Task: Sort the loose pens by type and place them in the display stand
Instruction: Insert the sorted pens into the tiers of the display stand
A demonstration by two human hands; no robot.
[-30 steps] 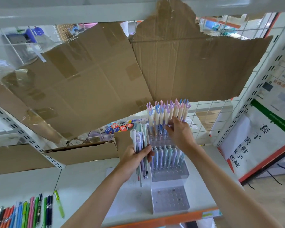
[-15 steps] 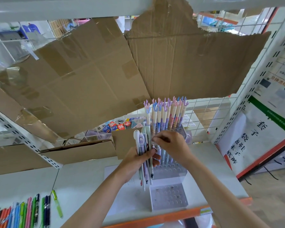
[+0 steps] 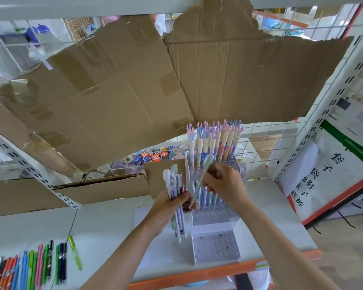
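A person's left hand grips a bundle of pastel pens upright just left of the tiered display stand, while the right hand pinches a single pale green pen, tilted, its lower end at the bundle. Antler-topped pens fill the stand's rear tier; loose coloured pens lie well apart on the white shelf, beneath taped cardboard

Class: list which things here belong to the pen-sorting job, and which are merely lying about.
Job:
left hand gripping bundle of pastel pens
right hand pinching pale green pen
clear tiered display stand

Lying about:
brown cardboard sheets
white printed sign
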